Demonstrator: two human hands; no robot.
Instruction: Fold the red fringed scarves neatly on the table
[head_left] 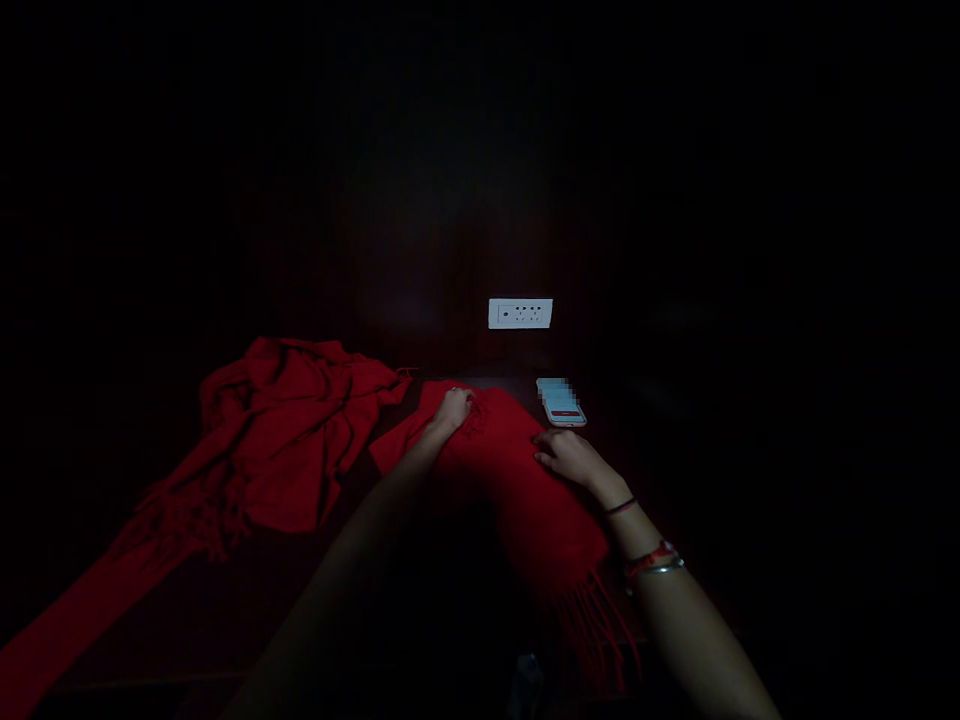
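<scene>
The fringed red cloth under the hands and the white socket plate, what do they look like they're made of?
Fringed red cloth: woven fabric, probably wool or acrylic, matte; it drapes softly and ends in twisted-looking tassels.

White socket plate: likely moulded plastic, smooth, judging by its crisp edges and even colour.

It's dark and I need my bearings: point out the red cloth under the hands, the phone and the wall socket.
Red cloth (517, 460): head view, on its smooth middle.
Phone (564, 402): head view, on its lit screen.
Wall socket (520, 314): head view, middle of its white plate.
</scene>
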